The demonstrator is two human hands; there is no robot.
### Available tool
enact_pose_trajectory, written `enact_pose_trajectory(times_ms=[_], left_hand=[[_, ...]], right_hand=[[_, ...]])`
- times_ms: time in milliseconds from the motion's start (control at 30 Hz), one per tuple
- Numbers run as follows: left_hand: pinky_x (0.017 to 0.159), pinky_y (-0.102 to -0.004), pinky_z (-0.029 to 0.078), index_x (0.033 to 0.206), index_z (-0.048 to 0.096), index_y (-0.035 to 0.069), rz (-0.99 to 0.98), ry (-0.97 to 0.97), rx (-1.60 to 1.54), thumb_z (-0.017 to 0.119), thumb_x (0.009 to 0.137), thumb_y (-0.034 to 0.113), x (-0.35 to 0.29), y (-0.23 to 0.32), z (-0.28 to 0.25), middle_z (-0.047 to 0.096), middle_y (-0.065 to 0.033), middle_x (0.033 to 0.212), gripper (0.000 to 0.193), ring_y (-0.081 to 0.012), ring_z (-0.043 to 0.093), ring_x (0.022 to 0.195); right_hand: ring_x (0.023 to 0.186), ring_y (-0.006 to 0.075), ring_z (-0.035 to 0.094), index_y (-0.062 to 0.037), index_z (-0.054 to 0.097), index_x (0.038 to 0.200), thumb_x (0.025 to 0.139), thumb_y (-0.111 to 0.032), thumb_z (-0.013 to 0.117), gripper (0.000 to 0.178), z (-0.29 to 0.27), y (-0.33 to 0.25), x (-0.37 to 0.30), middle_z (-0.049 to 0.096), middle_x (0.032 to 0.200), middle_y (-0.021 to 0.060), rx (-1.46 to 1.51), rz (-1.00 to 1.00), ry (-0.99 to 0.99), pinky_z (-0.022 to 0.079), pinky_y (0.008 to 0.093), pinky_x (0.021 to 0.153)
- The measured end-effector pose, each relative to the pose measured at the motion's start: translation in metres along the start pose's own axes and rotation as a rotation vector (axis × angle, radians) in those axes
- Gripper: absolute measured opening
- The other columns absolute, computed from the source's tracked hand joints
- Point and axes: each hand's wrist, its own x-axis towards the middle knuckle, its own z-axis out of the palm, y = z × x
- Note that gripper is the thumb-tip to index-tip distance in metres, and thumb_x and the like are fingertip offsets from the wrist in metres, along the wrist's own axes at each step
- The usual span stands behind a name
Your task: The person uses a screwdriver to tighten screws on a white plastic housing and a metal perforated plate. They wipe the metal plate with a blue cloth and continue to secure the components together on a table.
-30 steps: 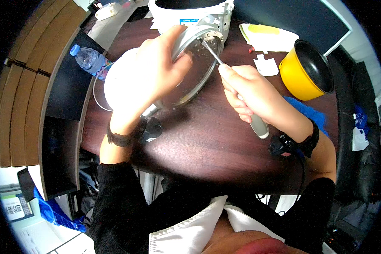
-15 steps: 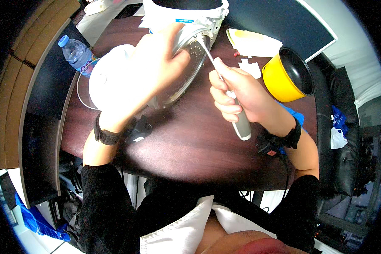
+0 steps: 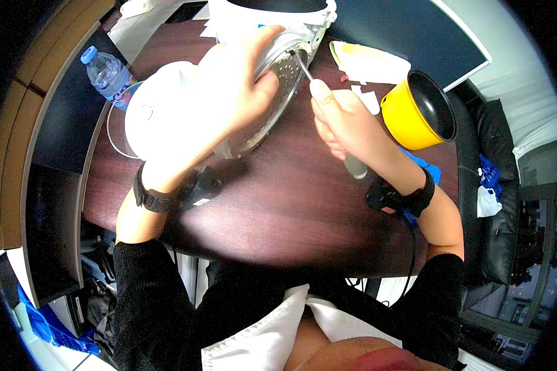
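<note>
A white rice cooker [image 3: 272, 17] stands at the far side of the table, its lid [image 3: 161, 114] swung toward me. The lid's perforated metal inner face [image 3: 284, 83] is turned to the right. My left hand [image 3: 232, 86] grips the lid by its edge, thumb near the inner face and fingers over the far rim. In my right hand [image 3: 349, 120] is a screwdriver [image 3: 356, 167] with a grey handle, fingers wrapped round it. Its thin metal shaft points up and left, with the tip at the upper rim of the lid's inner face. Glare washes out much of the lid and left hand.
A yellow pot [image 3: 408, 120] with a black inside lies tilted at the right. Behind it are a yellow-white cloth [image 3: 368, 62] and a white scrap [image 3: 369, 100]. A water bottle [image 3: 108, 74] stands at the left. A dark screen [image 3: 408, 34] borders the far right.
My right hand has tipped and turned round the screwdriver handle, so less of the handle shows. The screwdriver tip stays at the lid's rim. My left hand keeps its grip; the whole view shifts slightly.
</note>
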Motion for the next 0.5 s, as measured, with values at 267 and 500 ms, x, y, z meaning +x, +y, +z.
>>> enact_pose_trajectory(times_ms=[267, 500], left_hand=[[0.064, -0.0395, 0.049, 0.126, 0.050, 0.014, -0.018, 0.000, -0.098, 0.056, 0.076, 0.013, 0.001, -0.006, 0.008, 0.064, -0.0208, 0.080, 0.051, -0.0324, 0.064, 0.070], [0.063, -0.0361, 0.050, 0.129, 0.049, 0.021, -0.055, -0.079, -0.029, 0.054, 0.079, 0.019, 0.003, -0.001, -0.005, 0.064, -0.0170, 0.084, 0.050, -0.0272, 0.065, 0.068]], right_hand=[[0.044, 0.0230, 0.047, 0.0048, 0.051, 0.065, 0.096, -0.033, 0.045, 0.049, -0.010, 0.001, 0.004, 0.047, 0.050, 0.0153, -0.488, -0.355, 0.239, 0.039, 0.0379, 0.048], [0.055, 0.0241, 0.060, -0.0107, 0.058, 0.066, 0.088, -0.038, 0.054, 0.035, -0.044, -0.013, 0.010, 0.055, 0.056, 0.0088, -1.524, -0.859, 0.557, 0.048, 0.0361, 0.051]])
